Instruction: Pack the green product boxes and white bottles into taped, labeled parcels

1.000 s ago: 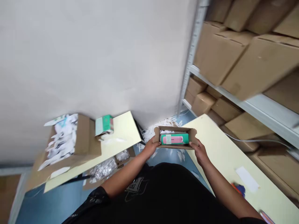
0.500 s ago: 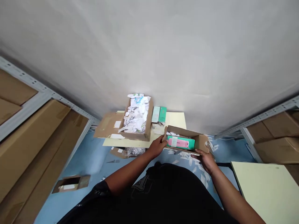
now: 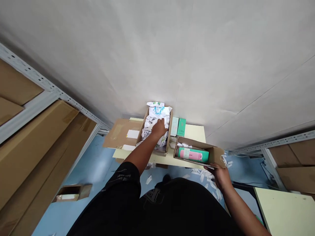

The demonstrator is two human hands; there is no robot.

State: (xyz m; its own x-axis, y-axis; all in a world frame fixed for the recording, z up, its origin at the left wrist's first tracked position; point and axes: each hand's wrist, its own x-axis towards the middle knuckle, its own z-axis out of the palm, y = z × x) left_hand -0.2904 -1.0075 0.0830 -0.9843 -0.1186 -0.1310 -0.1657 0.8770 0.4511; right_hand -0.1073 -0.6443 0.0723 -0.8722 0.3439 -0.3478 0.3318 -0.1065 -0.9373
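My left hand [image 3: 159, 128] reaches into an open cardboard box [image 3: 168, 139] full of crumpled white paper [image 3: 150, 122]. Its fingers curl down into the paper, and their tips are hidden. My right hand [image 3: 220, 175] grips the near right edge of a long, narrow cardboard box [image 3: 218, 156], thumb up at the rim. Inside that box lies a green package [image 3: 205, 156] with a pink bottle-like picture and a pale band around it. Some white paper shows behind the package.
Two small cartons, one pale [image 3: 174, 126] and one green [image 3: 181, 127], stand on the cream table [image 3: 195, 131] against the wall. Paper scraps [image 3: 208, 177] litter the blue floor. Shelves with large cardboard boxes [image 3: 36, 144] flank both sides. Another cream tabletop [image 3: 285, 209] is at lower right.
My left hand has let go of the narrow box's left end and moved left into the crumpled paper. My right hand stays on the narrow box. The view has shifted slightly.
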